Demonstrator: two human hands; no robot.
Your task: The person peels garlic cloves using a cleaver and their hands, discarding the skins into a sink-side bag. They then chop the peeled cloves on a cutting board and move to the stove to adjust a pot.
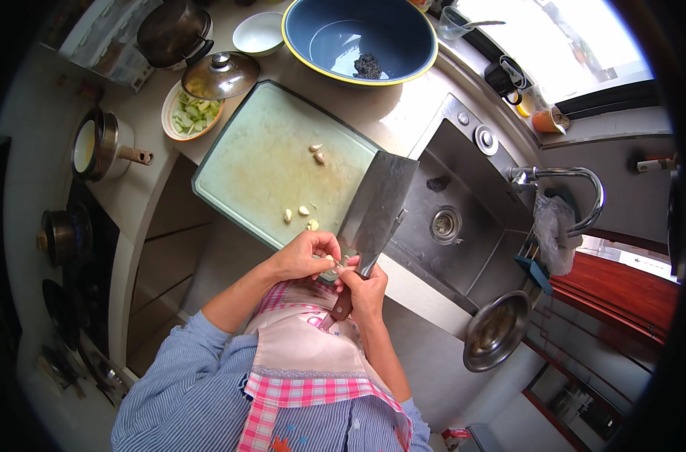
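My left hand [304,257] pinches a small pale garlic clove [330,259] at the near edge of the chopping board [252,152]. The fingertips of my right hand [368,288] meet it there, with thin bits of skin between them. That same right hand keeps hold of a cleaver by its brown handle [341,306]. The wide cleaver blade [380,198] points away from me, over the board's right edge and the sink rim. Two peeled garlic cloves [304,211] and a yellowish piece [313,225] lie near my left hand. Farther up lie unpeeled cloves [320,157].
A steel sink [450,265] with a tap [594,198] is on the right. Behind the board stands a large blue basin [320,45] holding water and a dark clump. To the left are a bowl of cut green vegetable [193,116], a glass lid [221,76] and a saucepan [114,141].
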